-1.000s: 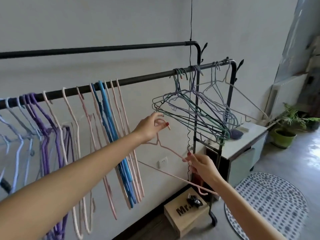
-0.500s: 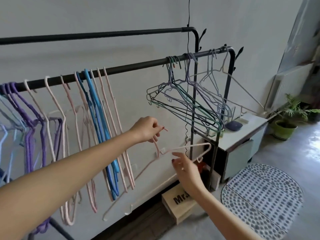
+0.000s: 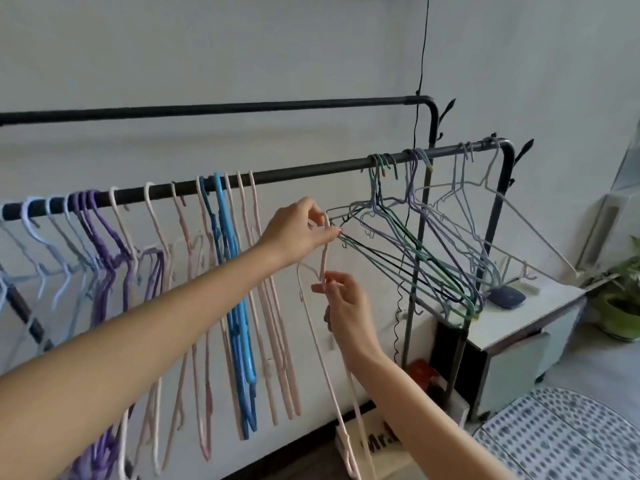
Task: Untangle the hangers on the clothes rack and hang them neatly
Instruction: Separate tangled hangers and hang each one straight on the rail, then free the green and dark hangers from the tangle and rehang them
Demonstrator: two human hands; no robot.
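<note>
My left hand (image 3: 298, 227) pinches the hook of a pale pink hanger (image 3: 322, 337) just below the black front rail (image 3: 304, 171). My right hand (image 3: 346, 303) pinches the same hanger at its neck, and its body hangs straight down off the rail. Left of it, pink hangers (image 3: 273, 306), blue hangers (image 3: 235, 306) and purple hangers (image 3: 100, 244) hang side by side on the rail. At the rail's right end a tangled bunch of green, lilac and white wire hangers (image 3: 433, 251) leans outward.
A second black rail (image 3: 214, 108) runs behind and higher. A white cabinet (image 3: 526, 327) with a dark blue object (image 3: 507, 296) stands at the right, beside a potted plant (image 3: 623, 306). A wooden box (image 3: 381, 445) and a dotted mat (image 3: 561, 438) lie on the floor.
The pink hanger swung from lying slanted to hanging vertical. My left hand rose toward the rail with the hook, and my right hand moved up from the hanger's shoulder to its neck.
</note>
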